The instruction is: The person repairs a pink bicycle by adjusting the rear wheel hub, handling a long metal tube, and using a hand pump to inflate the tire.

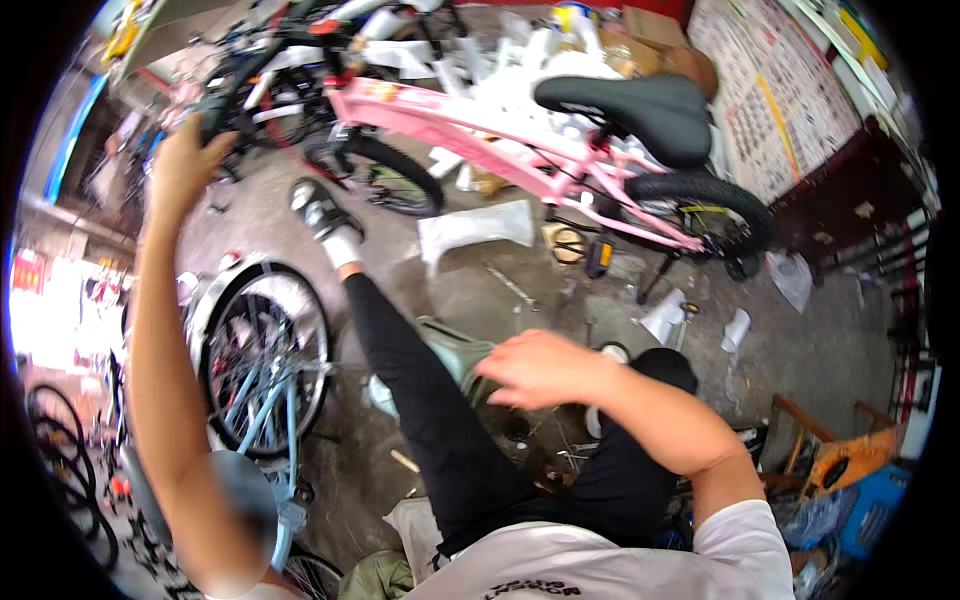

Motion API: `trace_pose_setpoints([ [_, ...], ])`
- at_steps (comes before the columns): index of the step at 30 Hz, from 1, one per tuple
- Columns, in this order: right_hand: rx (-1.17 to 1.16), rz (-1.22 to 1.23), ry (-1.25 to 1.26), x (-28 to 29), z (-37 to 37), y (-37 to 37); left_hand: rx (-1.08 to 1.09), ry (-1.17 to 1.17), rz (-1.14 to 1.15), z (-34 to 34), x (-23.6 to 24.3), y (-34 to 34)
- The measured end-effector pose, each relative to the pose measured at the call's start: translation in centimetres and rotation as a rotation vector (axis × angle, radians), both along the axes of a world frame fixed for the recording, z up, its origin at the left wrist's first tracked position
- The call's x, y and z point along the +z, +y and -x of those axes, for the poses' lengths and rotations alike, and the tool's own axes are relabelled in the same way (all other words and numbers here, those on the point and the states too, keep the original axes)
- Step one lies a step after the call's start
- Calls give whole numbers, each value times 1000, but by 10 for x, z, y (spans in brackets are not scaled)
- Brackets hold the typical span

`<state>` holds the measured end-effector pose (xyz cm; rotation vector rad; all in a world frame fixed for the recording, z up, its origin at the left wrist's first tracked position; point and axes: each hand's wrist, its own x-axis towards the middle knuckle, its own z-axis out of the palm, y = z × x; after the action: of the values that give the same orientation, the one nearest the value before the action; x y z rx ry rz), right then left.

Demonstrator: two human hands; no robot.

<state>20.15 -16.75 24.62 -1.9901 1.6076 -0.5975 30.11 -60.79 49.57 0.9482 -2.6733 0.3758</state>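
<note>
My left hand (185,170) reaches up at the far left, its thumb spread from the fingers. It is at the end of a black handlebar grip (212,108); whether it touches the grip is unclear. The handlebar belongs to a pink bicycle (450,125) with a black saddle (635,105), standing across the far side. Over my lap hovers my right hand (540,370), slightly blurred, fingers loosely stretched and holding nothing. Below it a grey-green object (455,345) lies partly hidden by my leg. Small tools and parts (575,450) lie between my legs.
A light-blue bicycle (270,390) is at my left, its wheel close to my leg. White wrapping (480,230), a pedal (598,257) and a screwdriver (686,315) lie on the floor. An orange wooden stool (850,460) is at the right.
</note>
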Motion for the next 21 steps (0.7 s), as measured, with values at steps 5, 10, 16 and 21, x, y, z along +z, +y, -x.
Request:
trace_pose_setpoints([
  [5, 96, 81, -139, 14, -23, -8, -54, -92, 105, 69, 70, -101],
  [10, 52, -92, -232, -8, -16, -5, -76, -143, -184, 179, 81, -134],
  [16, -244, -226, -421, -49, 53, -32, -109, -187, -67, 174, 51, -117],
  [21, -529, -78, -562, -71, 96, -35, 8, -232, 62, 201, 52, -43],
])
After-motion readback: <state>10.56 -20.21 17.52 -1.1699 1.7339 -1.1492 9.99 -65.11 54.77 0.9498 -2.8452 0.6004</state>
